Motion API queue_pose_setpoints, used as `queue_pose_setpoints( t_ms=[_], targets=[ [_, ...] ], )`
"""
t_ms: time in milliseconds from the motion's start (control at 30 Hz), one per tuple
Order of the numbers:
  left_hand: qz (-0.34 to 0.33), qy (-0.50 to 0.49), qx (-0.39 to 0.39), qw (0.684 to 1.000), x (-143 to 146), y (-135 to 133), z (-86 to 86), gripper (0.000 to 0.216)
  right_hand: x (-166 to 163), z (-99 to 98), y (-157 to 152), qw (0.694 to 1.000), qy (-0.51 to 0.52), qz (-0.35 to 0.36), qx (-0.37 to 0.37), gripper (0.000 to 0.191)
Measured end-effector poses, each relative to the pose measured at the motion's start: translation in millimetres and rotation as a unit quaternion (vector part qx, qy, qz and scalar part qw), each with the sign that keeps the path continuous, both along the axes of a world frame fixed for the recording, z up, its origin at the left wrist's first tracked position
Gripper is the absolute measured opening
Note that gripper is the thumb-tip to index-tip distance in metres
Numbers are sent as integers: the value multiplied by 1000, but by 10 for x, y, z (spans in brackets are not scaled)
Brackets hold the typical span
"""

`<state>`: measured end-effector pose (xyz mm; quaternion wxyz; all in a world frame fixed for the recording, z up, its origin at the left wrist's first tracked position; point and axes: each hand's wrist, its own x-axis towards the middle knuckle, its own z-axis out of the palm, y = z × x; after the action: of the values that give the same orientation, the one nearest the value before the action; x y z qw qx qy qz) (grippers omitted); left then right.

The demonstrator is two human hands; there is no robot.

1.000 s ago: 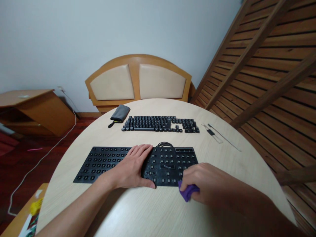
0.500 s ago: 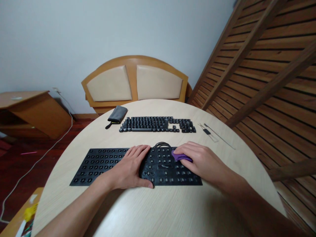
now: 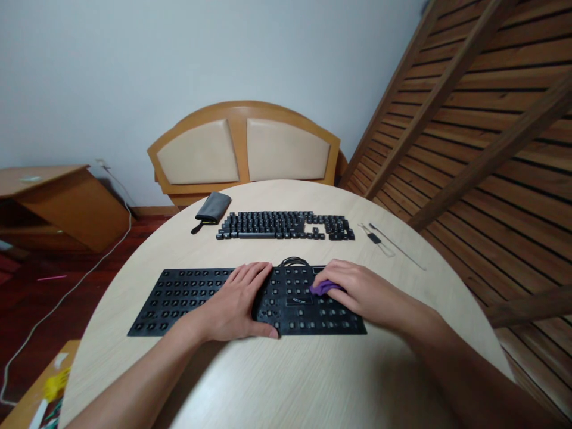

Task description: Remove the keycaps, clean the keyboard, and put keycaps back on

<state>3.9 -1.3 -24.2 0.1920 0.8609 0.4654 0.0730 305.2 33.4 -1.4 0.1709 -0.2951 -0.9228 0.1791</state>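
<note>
Pressing down flat, palm lowered and thumb spread away from the fingers, the left hand (image 3: 239,304) lies across the middle of a long black rectangular keyboard base (image 3: 286,311) stripped of its keycaps, its fingertips near the far edge and its thumb at the near edge. The right hand (image 3: 351,283) is closed around a crumpled purple cloth (image 3: 322,288), pinched between thumb and fingers over the right-hand part of the base, just right of a small outlined rectangular badge (image 3: 299,301); whether the cloth's underside touches the surface is hidden by the fingers. The base sits on a round pale wood-grain table (image 3: 286,381), toward its near side, with a coiled black cable (image 3: 294,261) at its far edge between the hands. Beyond it, black keycaps (image 3: 263,224) are set out in keyboard order. A grey fabric pouch (image 3: 214,206) with a dark strap lies near their left end; off their right end lie a looped wire tool with a black grip (image 3: 374,238) and, just beside it, a thin straight metal rod (image 3: 400,248). A curved wooden headboard with cream panels (image 3: 243,143) stands behind the table, and a brown slatted wooden screen (image 3: 469,149) leans to the right.
</note>
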Motion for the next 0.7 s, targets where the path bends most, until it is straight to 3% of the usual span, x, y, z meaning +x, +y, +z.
queue_pose_setpoints(
  t_ms=[233,567,700],
  targets=[
    [-3,-15,4,1000,-71,17,10,119,248,17,142,996,59,-56,24,16],
    [0,-16,11,1000,-204,30,2,117,-92,-39,-184,996,9,79,-47,25],
    [-3,-17,9,1000,-197,28,4,116,-159,-26,-255,993,-45,76,-76,25]
  ],
)
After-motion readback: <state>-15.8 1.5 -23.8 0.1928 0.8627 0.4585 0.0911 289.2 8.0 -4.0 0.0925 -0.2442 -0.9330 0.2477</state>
